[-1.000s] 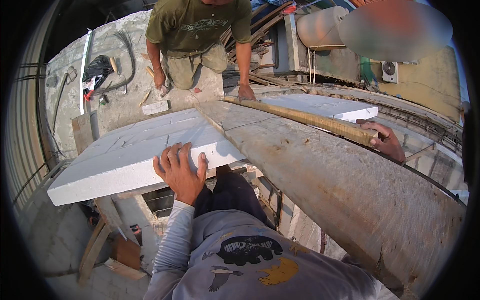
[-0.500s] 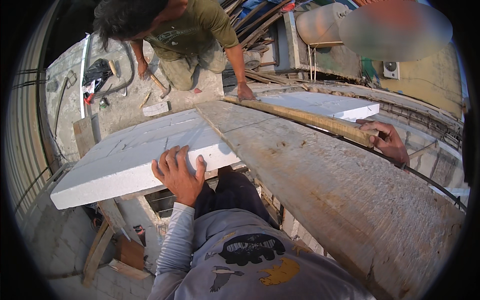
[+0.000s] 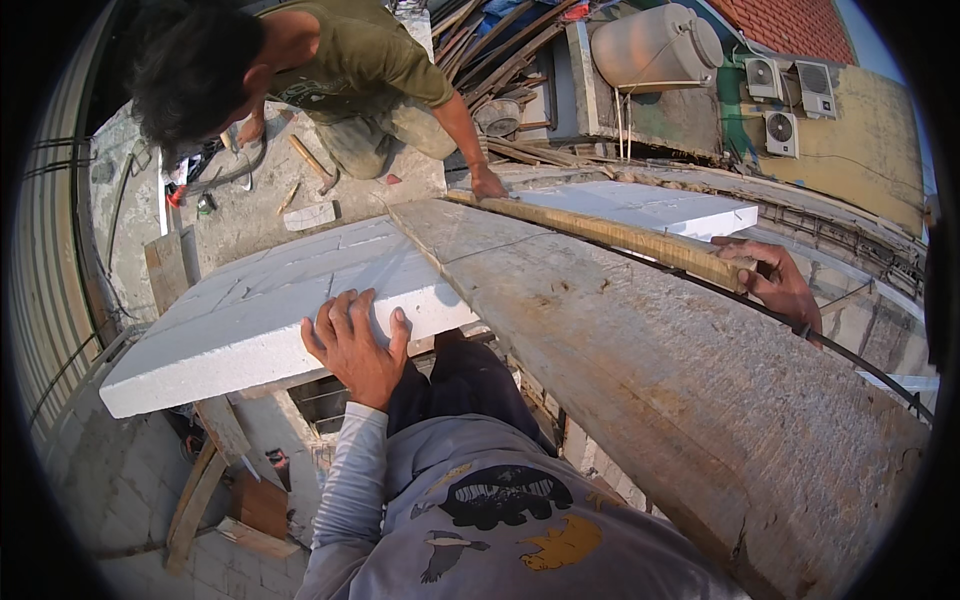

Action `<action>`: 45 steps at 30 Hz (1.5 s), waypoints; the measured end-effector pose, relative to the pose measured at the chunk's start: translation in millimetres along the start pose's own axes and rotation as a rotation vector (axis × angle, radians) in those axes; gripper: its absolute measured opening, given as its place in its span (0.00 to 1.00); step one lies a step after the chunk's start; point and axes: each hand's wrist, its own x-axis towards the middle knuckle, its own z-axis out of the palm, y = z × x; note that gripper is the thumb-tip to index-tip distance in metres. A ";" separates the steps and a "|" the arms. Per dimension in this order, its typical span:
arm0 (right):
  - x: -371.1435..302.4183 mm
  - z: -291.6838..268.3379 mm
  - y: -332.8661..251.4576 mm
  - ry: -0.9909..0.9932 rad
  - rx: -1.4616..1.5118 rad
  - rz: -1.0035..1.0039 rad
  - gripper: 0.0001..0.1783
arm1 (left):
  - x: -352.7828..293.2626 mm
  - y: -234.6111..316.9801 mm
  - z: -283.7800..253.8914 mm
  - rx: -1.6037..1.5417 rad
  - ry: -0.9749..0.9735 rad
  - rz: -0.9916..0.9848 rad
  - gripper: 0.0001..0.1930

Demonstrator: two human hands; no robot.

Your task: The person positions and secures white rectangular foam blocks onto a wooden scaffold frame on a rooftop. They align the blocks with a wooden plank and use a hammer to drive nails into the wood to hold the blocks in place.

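Observation:
My left hand (image 3: pixel 360 345) rests with spread, bent fingers on the near edge of a white block-like panel (image 3: pixel 270 290). On the right, my right hand (image 3: pixel 775 280) grips the near end of a long wooden batten (image 3: pixel 620 232), thumb and fingers around it. The batten runs along the far edge of a wide weathered plank (image 3: pixel 650 370), which slants across the white panel. At the batten's far end, a co-worker's hand (image 3: pixel 487 184) presses on it. The kneeling co-worker's other hand (image 3: pixel 252 130) is beside a wooden-handled tool, partly hidden by the head.
A hammer (image 3: pixel 313 165), a chisel-like tool (image 3: pixel 288 198) and a white block piece (image 3: pixel 310 216) lie on the concrete. A dark rod (image 3: pixel 850 362) runs beside the plank. Gaps open below the panel, near my legs. Scrap wood (image 3: pixel 490 60) is piled behind.
The co-worker leans farther left, and the hand that was by the hammer has moved left to the wooden-handled tool. The hammer has shifted slightly. My hands stay nearly still.

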 end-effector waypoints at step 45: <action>10.5 2.4 -19.6 -0.059 -0.203 0.084 0.30 | 0.0 0.7 0.6 -0.025 0.072 0.004 0.20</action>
